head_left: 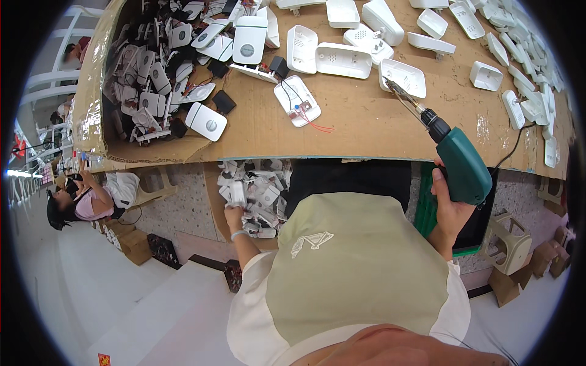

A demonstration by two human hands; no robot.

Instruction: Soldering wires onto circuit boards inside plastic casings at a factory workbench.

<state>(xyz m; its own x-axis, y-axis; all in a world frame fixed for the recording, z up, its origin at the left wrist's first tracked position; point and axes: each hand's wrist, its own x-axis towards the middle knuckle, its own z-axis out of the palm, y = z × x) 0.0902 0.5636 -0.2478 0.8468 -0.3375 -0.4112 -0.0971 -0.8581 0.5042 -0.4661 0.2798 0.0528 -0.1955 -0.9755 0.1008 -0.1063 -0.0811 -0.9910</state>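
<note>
My right hand (pixel 450 210) grips a dark green soldering gun (pixel 465 161) by its handle. The gun's metal tip points up and left, over a white plastic shell (pixel 401 79) on the table; whether they touch I cannot tell. Down at the left, my left hand (pixel 234 218) reaches into a cardboard box of small white parts (pixel 262 195) below the table edge. Its fingers are mostly hidden, so any hold is unclear. Nearest the table's front lies an open white shell (pixel 297 100) with a small board and red and blue wires.
A large cardboard box (pixel 91 91) on the table's left holds a heap of white units with black blocks and wires. White shells (pixel 343 60) lie across the cardboard-covered table (pixel 366 131), heaped at right (pixel 537 67). A beige stool (pixel 508 244) stands lower right. Another person (pixel 91 198) sits at far left.
</note>
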